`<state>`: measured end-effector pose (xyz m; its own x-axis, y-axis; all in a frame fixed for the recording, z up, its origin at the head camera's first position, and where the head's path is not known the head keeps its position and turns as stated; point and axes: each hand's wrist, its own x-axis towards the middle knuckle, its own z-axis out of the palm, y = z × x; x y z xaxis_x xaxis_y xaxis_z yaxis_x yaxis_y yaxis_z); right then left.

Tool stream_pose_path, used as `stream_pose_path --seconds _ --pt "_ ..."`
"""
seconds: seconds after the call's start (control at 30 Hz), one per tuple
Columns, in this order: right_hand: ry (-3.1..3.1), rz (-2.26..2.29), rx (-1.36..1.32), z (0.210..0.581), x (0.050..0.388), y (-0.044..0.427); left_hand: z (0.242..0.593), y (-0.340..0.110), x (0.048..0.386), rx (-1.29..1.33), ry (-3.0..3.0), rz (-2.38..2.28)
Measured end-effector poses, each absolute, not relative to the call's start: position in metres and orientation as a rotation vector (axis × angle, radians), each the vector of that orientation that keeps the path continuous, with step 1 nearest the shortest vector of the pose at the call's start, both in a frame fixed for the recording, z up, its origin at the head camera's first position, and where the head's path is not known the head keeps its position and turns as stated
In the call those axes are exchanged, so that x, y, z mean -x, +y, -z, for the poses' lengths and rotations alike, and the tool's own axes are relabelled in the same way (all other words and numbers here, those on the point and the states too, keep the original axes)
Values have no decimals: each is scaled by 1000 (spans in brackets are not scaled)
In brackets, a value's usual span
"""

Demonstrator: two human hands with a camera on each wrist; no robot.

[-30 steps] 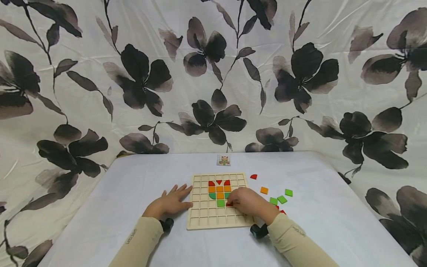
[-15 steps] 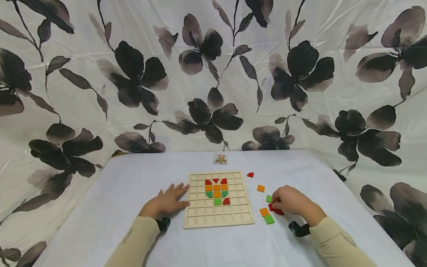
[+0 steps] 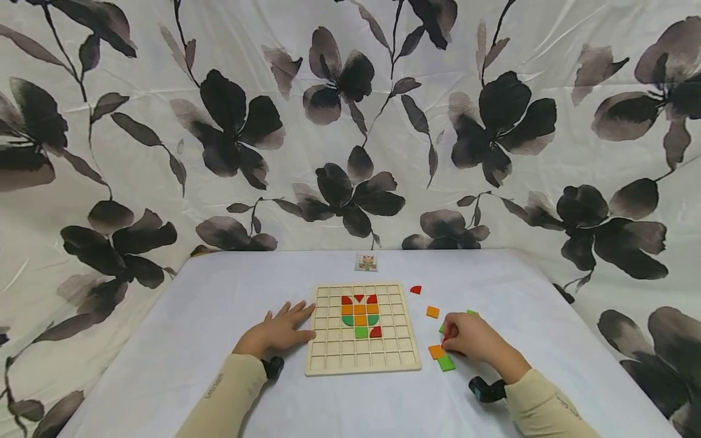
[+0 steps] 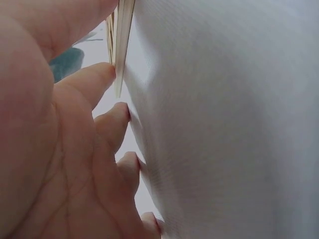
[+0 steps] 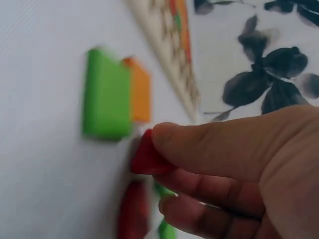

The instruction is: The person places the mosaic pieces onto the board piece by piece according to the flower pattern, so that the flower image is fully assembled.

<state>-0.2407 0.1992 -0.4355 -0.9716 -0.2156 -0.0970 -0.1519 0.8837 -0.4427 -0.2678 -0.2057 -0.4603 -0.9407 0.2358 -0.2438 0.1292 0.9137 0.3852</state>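
Observation:
A wooden grid board (image 3: 328,359) lies on the white table, with red, orange and green tiles set in its upper middle squares. The lowest filled row has a green square tile (image 3: 361,333) and a red quarter-circle tile (image 3: 375,332). My left hand (image 3: 276,331) rests at the board's left edge, fingers spread, its thumb and index fingertip touching the rim. To the right of the board, my right hand (image 3: 473,336) pinches a red tile (image 5: 149,158) between thumb and fingers. Its exact shape is partly hidden. Another red piece (image 5: 133,211) lies beneath in the right wrist view.
Around the right hand lie loose tiles: an orange square (image 3: 436,352), a green square (image 3: 446,363) and another orange square (image 3: 432,312). A red quarter-circle (image 3: 416,289) sits farther back. A small pattern card (image 3: 366,262) lies behind the board, before a flower-print cloth (image 3: 350,121).
My right hand has moved right from the board to the loose tiles, leaving a red quarter-circle in the grid, and now pinches another red tile. My left hand stays at the board's edge.

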Motion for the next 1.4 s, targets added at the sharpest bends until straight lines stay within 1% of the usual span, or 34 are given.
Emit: stream_pose_path --seconds 0.1,0.17,0.27,0.37,0.47,0.6,0.9,1.4 --pt "2842 839 365 427 246 187 458 -206 268 -282 2785 -532" --pt "2797 904 463 420 250 171 458 -207 268 -286 2785 -526" --pt "2738 946 656 413 259 138 458 -207 268 -282 2786 -522" --pt "2708 950 821 415 266 102 458 -206 267 -284 2783 -531" --pt "2710 933 891 422 271 72 460 -205 267 -283 2775 -542" --pt "2741 898 919 431 276 47 461 -204 266 -282 2770 -536" --pt "2787 823 852 439 278 26 457 -206 266 -281 2776 -541" --pt "2851 722 888 448 270 20 460 -207 268 -278 2790 -526"
